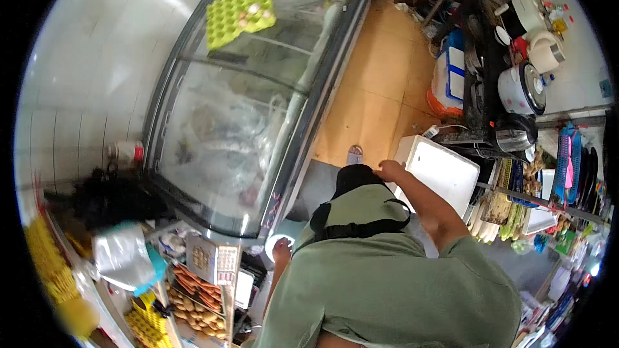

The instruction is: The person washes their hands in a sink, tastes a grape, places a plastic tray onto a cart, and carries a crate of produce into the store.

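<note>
My left hand (282, 251) hangs low at my side, at the rim of a round white container (271, 246). Its fingers look curled at that rim, though they are small and partly hidden. My right hand (389, 171) is held out in front of my body with loosely bent fingers and nothing visible in it. Close beside it, to the right, stands a white foam box (445, 171). One of my feet, in a sandal (354, 154), shows on the floor ahead.
A glass-topped freezer (222, 122) runs along the left, with a yellow-green egg tray (240, 15) on top holding several eggs. Crates of carrots (198, 287) and potatoes (193, 314) stand lower left. At right, a shelf carries a rice cooker (521, 87) and a kettle (514, 131).
</note>
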Demonstrator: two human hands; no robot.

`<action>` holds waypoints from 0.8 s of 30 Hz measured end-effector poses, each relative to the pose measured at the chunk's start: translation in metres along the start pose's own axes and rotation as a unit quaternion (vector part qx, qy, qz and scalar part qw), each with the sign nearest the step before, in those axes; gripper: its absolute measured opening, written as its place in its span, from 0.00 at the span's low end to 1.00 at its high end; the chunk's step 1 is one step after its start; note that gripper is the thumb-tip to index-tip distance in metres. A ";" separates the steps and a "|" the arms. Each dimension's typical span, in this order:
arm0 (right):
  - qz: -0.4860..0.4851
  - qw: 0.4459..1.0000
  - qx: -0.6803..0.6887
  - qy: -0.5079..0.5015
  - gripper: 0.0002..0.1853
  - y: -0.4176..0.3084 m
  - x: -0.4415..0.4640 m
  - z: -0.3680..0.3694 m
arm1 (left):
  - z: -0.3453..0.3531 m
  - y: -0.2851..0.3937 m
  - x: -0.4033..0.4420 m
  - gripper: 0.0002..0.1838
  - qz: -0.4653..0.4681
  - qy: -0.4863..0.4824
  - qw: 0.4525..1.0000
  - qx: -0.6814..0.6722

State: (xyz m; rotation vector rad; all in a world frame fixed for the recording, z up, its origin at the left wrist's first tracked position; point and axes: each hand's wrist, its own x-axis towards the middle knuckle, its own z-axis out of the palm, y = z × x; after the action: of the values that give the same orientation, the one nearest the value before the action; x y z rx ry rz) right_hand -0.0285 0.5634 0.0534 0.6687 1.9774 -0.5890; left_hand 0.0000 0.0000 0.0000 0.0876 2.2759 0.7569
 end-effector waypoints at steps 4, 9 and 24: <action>-0.039 0.995 0.082 0.051 0.31 0.004 0.075 -0.044 | -0.099 0.142 0.120 0.20 -0.019 0.009 0.986 0.165; 0.053 0.969 0.195 0.144 0.28 0.119 0.083 -0.130 | -0.042 0.232 0.258 0.18 0.060 -0.052 0.996 -0.042; 0.093 0.892 0.387 0.213 0.22 0.191 0.136 -0.305 | -0.018 0.692 0.546 0.19 0.092 -0.195 0.974 -0.065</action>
State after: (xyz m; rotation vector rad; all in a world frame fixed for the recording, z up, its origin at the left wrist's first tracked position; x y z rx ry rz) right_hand -0.1479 0.9292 0.0441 1.5692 2.0004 -1.2113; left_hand -0.5193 0.7111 0.0476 0.3581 1.8572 0.8963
